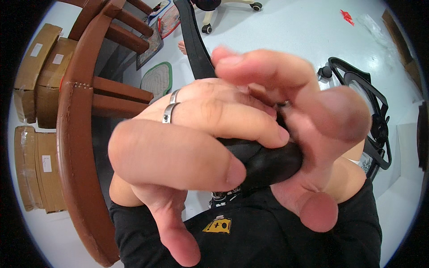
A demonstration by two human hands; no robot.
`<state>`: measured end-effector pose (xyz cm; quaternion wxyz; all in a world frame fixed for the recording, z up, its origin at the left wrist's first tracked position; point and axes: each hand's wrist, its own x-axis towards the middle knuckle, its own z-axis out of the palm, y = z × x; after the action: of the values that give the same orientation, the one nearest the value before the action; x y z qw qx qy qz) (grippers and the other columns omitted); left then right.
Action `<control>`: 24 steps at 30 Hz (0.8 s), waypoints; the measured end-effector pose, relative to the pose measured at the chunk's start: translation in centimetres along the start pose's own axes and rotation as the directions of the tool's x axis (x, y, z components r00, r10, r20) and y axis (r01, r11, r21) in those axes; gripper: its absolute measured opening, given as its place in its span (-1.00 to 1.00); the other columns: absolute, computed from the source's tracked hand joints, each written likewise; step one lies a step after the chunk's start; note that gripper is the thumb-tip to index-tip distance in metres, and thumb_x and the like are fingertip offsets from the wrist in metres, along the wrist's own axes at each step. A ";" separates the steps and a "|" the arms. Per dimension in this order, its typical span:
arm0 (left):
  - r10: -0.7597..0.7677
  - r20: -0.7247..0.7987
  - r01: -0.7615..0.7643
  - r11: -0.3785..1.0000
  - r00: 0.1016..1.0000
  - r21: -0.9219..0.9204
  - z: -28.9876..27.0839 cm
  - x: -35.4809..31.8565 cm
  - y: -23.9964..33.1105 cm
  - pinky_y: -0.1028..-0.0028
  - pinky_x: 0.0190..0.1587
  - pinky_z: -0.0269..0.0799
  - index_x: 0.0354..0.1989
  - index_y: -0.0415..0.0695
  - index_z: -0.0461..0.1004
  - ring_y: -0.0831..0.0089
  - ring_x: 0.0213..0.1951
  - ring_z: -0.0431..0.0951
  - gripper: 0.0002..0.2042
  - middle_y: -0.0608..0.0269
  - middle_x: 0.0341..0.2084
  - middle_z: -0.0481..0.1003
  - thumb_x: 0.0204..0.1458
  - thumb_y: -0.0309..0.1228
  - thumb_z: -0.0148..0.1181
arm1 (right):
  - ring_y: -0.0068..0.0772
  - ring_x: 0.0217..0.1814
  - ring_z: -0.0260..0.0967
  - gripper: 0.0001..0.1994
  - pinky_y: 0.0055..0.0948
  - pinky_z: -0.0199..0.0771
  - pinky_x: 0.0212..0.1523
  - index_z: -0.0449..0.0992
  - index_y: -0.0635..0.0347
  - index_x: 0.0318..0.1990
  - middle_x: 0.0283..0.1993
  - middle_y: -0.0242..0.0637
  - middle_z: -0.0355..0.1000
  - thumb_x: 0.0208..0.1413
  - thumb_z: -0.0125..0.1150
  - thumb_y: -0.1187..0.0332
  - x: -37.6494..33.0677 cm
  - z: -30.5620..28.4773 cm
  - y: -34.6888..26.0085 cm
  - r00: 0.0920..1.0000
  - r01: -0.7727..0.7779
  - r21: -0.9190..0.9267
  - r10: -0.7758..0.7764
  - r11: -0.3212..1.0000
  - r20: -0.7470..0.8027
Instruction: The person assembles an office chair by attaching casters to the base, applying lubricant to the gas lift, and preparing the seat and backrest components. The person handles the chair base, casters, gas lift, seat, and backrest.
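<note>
Close in front of me is a smooth black padded thing, mostly covered by my hands; its kind cannot be made out. My left hand, with silver rings on two fingers, lies over its top and left side. The left thumb points down, away from it. My right hand wraps the right end, its upper fingers curled above and its thumb low on the near side. A flat black strap rises beyond my hands; whether it joins the black thing is hidden.
A brown padded frame runs along the left, with cardboard boxes beyond it. A green-edged mat and wheeled chair base are ahead. A black-framed object stands right; a red wrapper lies far right. My black-clothed lap is below.
</note>
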<state>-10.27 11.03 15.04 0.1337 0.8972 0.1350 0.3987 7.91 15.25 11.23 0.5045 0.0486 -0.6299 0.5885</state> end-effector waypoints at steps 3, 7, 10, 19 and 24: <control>-0.025 -0.037 0.023 0.999 0.999 -0.043 0.5 -0.1 0.2 0.14 -0.18 0.34 -0.48 -0.10 0.30 0.06 -0.42 0.49 -0.52 -0.16 -0.47 0.45 -0.09 0.15 0.03 | -0.22 -0.15 0.28 -0.59 -0.32 0.27 -0.07 0.16 0.21 -0.10 -0.14 -0.06 0.26 -0.05 -0.26 0.14 -0.1 -0.1 -0.2 1.000 -0.010 0.009 0.010 1.000 0.019; -0.026 -0.158 0.001 0.987 0.987 -0.159 2.2 -0.2 0.1 0.17 -0.18 0.35 -0.50 -0.13 0.29 0.10 -0.42 0.49 -0.54 -0.16 -0.45 0.45 -0.08 0.10 0.06 | -0.20 -0.18 0.30 -0.63 -0.31 0.29 -0.10 0.20 0.22 -0.15 -0.17 -0.07 0.28 -0.09 -0.24 0.20 -0.4 0.1 -0.2 1.000 0.020 0.012 -0.020 1.000 -0.001; -0.023 -0.260 -0.047 0.965 0.965 -0.258 3.4 -0.1 0.0 0.20 -0.18 0.36 -0.52 -0.15 0.29 0.13 -0.41 0.49 -0.55 -0.16 -0.44 0.44 -0.07 0.06 0.08 | -0.18 -0.20 0.31 -0.67 -0.31 0.31 -0.12 0.23 0.23 -0.19 -0.19 -0.08 0.30 -0.12 -0.21 0.25 -0.8 1.1 0.4 0.991 0.127 0.004 -0.126 0.992 -0.048; -0.116 -0.514 -0.039 0.959 0.850 -0.281 5.0 1.5 1.5 0.19 -0.19 0.36 -0.48 -0.18 0.20 0.16 -0.44 0.47 -0.63 -0.17 -0.47 0.44 -0.02 -0.13 0.14 | -0.13 -0.26 0.35 -0.75 -0.29 0.36 -0.18 0.33 0.24 -0.31 -0.25 -0.10 0.35 -0.20 -0.15 0.38 -1.4 4.8 2.8 0.867 0.408 -0.047 -0.403 0.912 -0.291; -0.418 -0.505 0.300 0.906 0.755 -0.300 4.0 1.3 5.0 0.28 -0.22 0.31 -0.41 -0.04 0.10 0.26 -0.37 0.38 -0.58 0.01 -0.48 0.40 -0.17 -0.18 0.28 | -0.10 -0.29 0.37 -0.78 -0.29 0.39 -0.22 0.38 0.25 -0.38 -0.29 -0.11 0.38 -0.25 -0.12 0.46 -1.0 5.6 2.8 0.825 0.468 -0.031 -0.449 0.883 -0.343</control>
<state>-5.70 6.35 15.06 0.2521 0.6799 0.2976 0.6210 3.38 11.10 9.73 0.7305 0.1096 -0.4869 0.4662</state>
